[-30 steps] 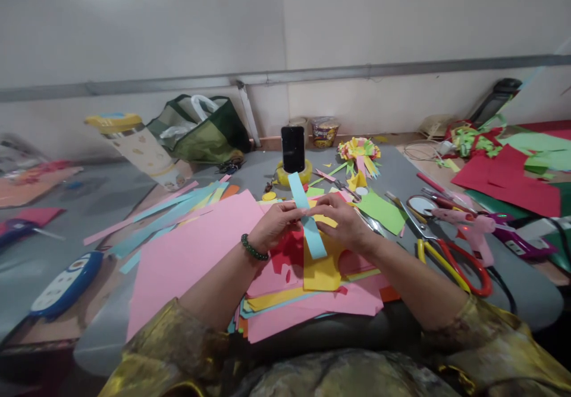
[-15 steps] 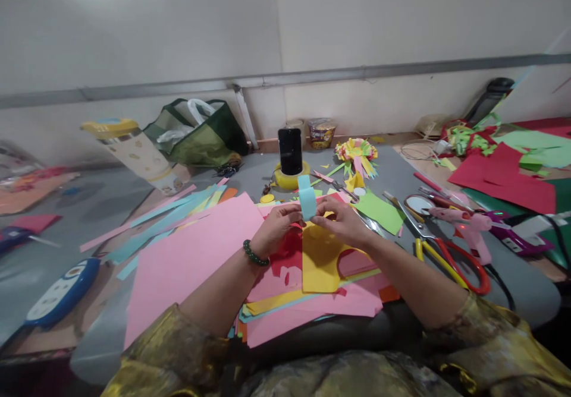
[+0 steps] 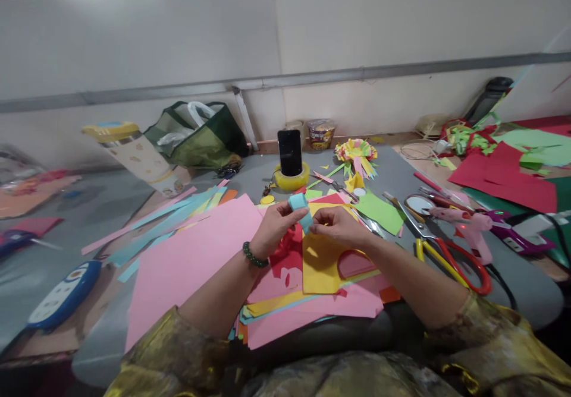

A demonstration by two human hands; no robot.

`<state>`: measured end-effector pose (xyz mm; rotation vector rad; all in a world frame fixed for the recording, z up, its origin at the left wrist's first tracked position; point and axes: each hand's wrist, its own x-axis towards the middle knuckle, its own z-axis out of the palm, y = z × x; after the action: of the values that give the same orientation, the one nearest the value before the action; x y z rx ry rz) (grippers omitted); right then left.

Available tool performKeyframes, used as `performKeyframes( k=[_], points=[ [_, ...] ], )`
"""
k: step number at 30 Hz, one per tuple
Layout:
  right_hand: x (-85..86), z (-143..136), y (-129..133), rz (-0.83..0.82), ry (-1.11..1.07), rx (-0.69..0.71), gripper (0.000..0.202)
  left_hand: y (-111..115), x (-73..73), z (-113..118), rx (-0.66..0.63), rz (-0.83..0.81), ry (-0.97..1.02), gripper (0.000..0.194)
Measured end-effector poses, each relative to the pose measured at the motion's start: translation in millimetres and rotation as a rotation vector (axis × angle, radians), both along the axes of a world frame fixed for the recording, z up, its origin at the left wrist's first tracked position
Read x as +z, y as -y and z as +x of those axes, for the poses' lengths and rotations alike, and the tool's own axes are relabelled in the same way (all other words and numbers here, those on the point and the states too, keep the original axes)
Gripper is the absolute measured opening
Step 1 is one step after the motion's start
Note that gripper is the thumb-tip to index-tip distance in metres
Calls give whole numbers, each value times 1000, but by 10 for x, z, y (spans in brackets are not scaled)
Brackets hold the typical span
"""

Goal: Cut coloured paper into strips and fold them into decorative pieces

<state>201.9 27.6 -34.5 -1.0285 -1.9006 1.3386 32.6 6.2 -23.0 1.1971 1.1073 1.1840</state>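
A light blue paper strip (image 3: 300, 205), bent into a loop, is pinched between the thumb and fingers of my left hand (image 3: 281, 224). My right hand (image 3: 335, 223) has its thumb and fingers closed on the strip's lower end. Both hands are raised over a yellow sheet (image 3: 319, 266) with a round cut-out. Beside it lies a red paper piece (image 3: 285, 257), on top of a stack of pink sheets (image 3: 307, 320). On the left, a large pink sheet (image 3: 187, 260) lies near my left forearm.
Scissors (image 3: 439, 245) and a pink glue gun (image 3: 473, 230) lie right of my right arm. A phone (image 3: 290, 153) stands in a yellow tape roll (image 3: 292, 178) ahead. Behind are a paper rosette (image 3: 355, 152), a tumbler (image 3: 138, 159) and a green bag (image 3: 205, 138).
The blue strip has tipped from upright to leaning left and come lower. My left hand has shifted its grip up around the loop, while my right hand has dropped slightly to its lower end.
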Motion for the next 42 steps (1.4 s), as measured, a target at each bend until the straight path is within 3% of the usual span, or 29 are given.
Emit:
performKeyframes(
  k=[12, 17, 23, 27, 31, 40, 42],
  points=[
    [-60, 0, 18, -5, 28, -42, 10, -18, 5, -22, 50, 21, 19, 30],
    [-63, 8, 12, 115, 81, -75, 11, -36, 8, -52, 55, 25, 62, 24],
    [-50, -17, 12, 177, -66, -154, 16, -63, 44, -87, 79, -17, 177, 26],
    [-67, -3, 29, 438, -31, -227, 6, -10, 61, -21, 87, -140, 338, 47],
    [-110, 23, 48, 755, 92, -256, 4, 51, 44, 59, 25, -221, 416, 43],
    [-99, -15, 144, 1349, 439, -238, 16, 64, 68, 81, 72, -211, 463, 60],
    [-78, -26, 176, 1365, 485, -220, 17, 67, 73, 90, 71, -208, 465, 58]
  ],
)
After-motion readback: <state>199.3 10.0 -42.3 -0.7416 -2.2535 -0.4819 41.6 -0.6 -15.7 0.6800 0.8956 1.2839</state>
